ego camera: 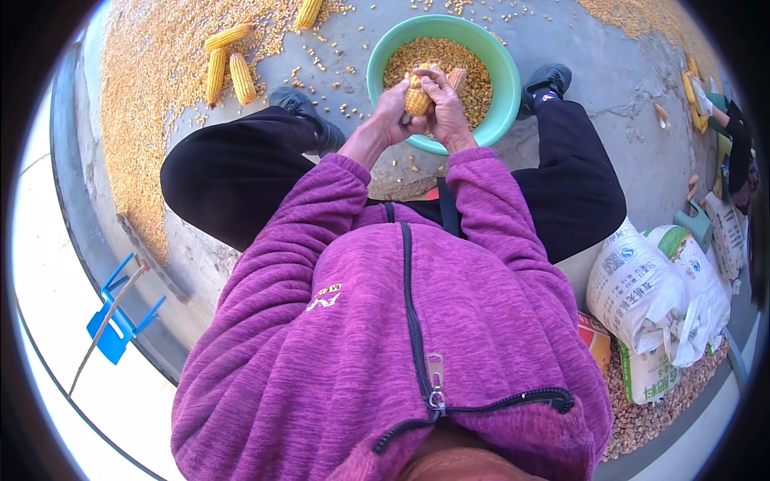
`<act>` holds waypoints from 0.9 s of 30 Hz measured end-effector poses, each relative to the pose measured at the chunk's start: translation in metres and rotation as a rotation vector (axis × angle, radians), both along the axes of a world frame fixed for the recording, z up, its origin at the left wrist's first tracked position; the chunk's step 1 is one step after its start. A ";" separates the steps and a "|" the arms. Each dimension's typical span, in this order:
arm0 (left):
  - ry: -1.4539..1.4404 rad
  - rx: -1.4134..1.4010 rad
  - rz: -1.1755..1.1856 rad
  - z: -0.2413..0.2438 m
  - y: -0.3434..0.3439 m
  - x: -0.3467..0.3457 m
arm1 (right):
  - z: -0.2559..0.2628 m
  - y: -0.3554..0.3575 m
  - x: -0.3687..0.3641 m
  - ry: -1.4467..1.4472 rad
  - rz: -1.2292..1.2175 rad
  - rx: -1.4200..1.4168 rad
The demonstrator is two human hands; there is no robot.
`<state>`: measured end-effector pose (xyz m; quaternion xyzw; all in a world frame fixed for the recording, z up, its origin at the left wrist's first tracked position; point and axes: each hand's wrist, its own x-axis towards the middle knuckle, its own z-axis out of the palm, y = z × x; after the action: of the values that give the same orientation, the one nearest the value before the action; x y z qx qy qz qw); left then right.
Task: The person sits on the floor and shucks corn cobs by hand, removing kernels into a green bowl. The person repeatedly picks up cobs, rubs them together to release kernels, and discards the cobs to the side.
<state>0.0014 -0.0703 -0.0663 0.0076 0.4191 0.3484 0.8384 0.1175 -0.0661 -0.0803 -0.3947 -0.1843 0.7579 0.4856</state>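
My left hand [392,113] and my right hand [446,107] meet over a green plastic basin [511,96]. Both grip a yellow ear of corn [417,101] between them, with its kernels showing between the fingers. Just beyond my right hand is a pinkish, stripped corncob [457,79]; whether that hand touches it, I cannot tell. Loose corn kernels [469,57] cover the basin's bottom. The basin sits on the concrete floor between my feet.
Kernels [144,90] spread over the floor at left, with several whole ears [242,78] nearby. A blue plastic chair [117,327] and a stick [102,337] are at lower left. White woven sacks [637,288] stand at right. Another person's gloved hand [702,99] is near ears at far right.
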 end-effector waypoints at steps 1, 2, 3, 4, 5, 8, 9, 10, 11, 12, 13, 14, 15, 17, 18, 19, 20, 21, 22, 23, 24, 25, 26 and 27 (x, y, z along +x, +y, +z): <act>0.121 0.006 -0.001 0.001 0.001 0.005 | -0.008 -0.003 -0.003 -0.023 -0.013 -0.002; 0.153 0.029 -0.003 0.003 -0.002 0.007 | -0.015 -0.005 -0.004 -0.046 -0.027 -0.003; 0.167 0.026 -0.014 0.006 -0.003 0.006 | -0.018 -0.003 -0.004 -0.071 -0.042 0.003; 0.176 0.022 -0.003 0.008 -0.003 0.007 | -0.016 -0.004 -0.004 -0.068 -0.020 0.019; 0.184 0.017 0.007 0.009 -0.002 0.007 | -0.016 -0.003 -0.001 -0.001 0.020 -0.010; 0.301 0.007 -0.054 -0.001 -0.001 0.000 | -0.009 0.000 0.001 -0.202 0.107 -0.006; 0.319 -0.008 -0.054 -0.001 -0.001 -0.002 | 0.004 0.001 0.001 -0.480 0.178 0.012; 0.321 -0.035 -0.041 0.000 0.000 -0.002 | 0.001 0.005 0.007 -0.740 0.198 0.163; 0.323 -0.063 -0.027 0.000 0.000 -0.003 | -0.001 0.010 0.013 -0.999 0.214 0.315; 0.327 -0.094 -0.008 -0.001 0.001 -0.004 | 0.017 0.015 0.015 -0.782 0.199 0.366; 0.320 -0.084 0.005 -0.004 0.002 -0.006 | 0.057 0.016 0.012 -0.558 0.191 0.414; 0.308 -0.078 0.011 -0.007 0.001 -0.006 | 0.099 0.014 0.011 -0.338 0.180 0.448; 0.304 -0.074 0.021 -0.009 -0.001 -0.008 | 0.137 0.010 0.007 -0.139 0.209 0.577; 0.280 -0.093 0.039 -0.003 0.001 -0.004 | 0.211 0.000 0.000 0.162 0.275 0.825; 0.269 -0.094 0.036 -0.006 0.000 -0.004 | 0.231 -0.007 0.000 0.229 0.333 0.962; 0.265 -0.096 0.044 -0.011 -0.003 -0.007 | 0.249 -0.014 -0.001 0.319 0.398 1.095; 0.235 -0.097 0.031 -0.011 -0.003 -0.003 | 0.267 -0.024 -0.002 0.404 0.426 1.129; 0.221 -0.095 0.011 -0.011 0.000 0.000 | 0.283 -0.034 -0.002 0.499 0.443 1.165; 0.211 -0.089 0.014 -0.008 -0.001 -0.004 | 0.289 -0.042 -0.003 0.601 0.474 1.186; 0.219 -0.096 0.022 -0.012 0.000 -0.008 | 0.293 -0.048 -0.007 0.688 0.483 1.178; 0.214 -0.088 0.002 -0.011 -0.003 -0.009 | 0.300 -0.056 -0.013 0.731 0.480 1.157; 0.210 -0.080 -0.016 -0.010 -0.005 -0.011 | 0.306 -0.059 -0.015 0.753 0.482 1.143; 0.194 -0.065 -0.005 -0.014 -0.002 -0.011 | 0.309 -0.057 -0.017 0.742 0.477 1.129; 0.185 -0.057 0.018 -0.021 -0.003 -0.012 | 0.305 -0.053 -0.018 0.726 0.496 1.105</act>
<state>-0.0111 -0.0732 -0.0871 0.0124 0.5046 0.3416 0.7928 0.0996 -0.1189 0.2249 0.2412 -0.4528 0.7254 0.4589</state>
